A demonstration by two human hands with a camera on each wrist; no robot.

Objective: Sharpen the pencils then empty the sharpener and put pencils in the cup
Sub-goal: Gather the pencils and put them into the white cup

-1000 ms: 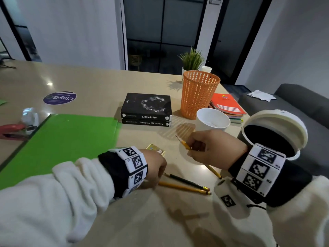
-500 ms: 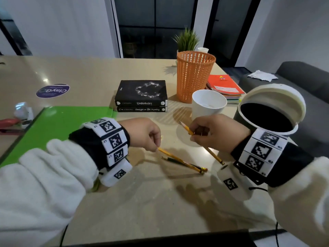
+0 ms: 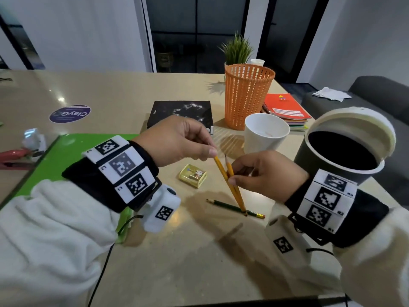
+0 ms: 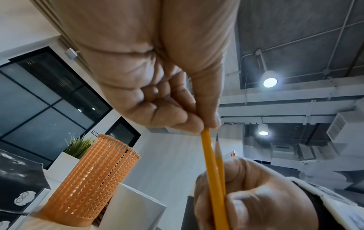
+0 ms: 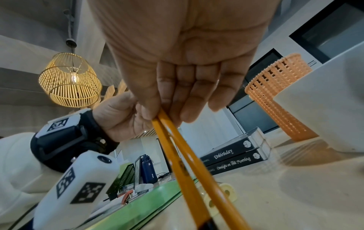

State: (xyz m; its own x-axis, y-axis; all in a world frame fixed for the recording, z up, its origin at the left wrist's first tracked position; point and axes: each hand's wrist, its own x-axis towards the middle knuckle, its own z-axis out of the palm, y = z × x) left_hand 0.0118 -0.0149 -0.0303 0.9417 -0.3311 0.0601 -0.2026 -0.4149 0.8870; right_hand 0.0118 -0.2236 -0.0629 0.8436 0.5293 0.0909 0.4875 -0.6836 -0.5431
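My right hand (image 3: 232, 177) grips two yellow pencils side by side, their lower ends near the table. In the left wrist view the shorter pencil (image 4: 219, 155) shows a sharpened tip pointing up. My left hand (image 3: 211, 152) pinches the top end of the longer pencil (image 3: 223, 173), whose tip is hidden by the fingers. A dark green pencil (image 3: 232, 208) lies flat on the table below them. The small yellow sharpener (image 3: 193, 175) sits on the table between my hands. The white cup (image 3: 265, 134) stands upright just beyond my right hand.
An orange mesh basket (image 3: 247, 94) stands behind the cup, two stacked black books (image 3: 180, 111) to its left. A dark bin (image 3: 340, 151) with its white lid up is at the right table edge. A green folder (image 3: 66, 156) lies left.
My left hand picked a yellow pencil off the table and raised it against the pencil in my right hand. The sharpener now shows between my hands. One green pencil stays on the table.
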